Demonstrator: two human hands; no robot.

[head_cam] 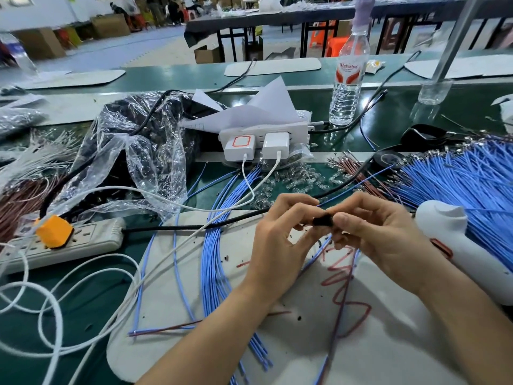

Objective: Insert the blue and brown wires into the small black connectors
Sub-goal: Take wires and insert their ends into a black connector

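A small black connector (322,220) sits between my two hands above the grey mat (388,343). My left hand (280,240) pinches its left end with curled fingers. My right hand (380,232) pinches its right end. A blue wire (369,176) runs from the connector up and to the right. A brown wire with a blue one (340,307) hangs from under my hands down over the mat. A fan of blue wires (466,176) lies at the right, and loose brown wires (366,179) beside it.
Long blue wires (213,259) lie left of my hands. A white handheld device (460,245) rests at the right. A power strip (63,243) with an orange plug, white chargers (258,145), white cables, a plastic bag (138,151) and a water bottle (349,73) crowd the green table.
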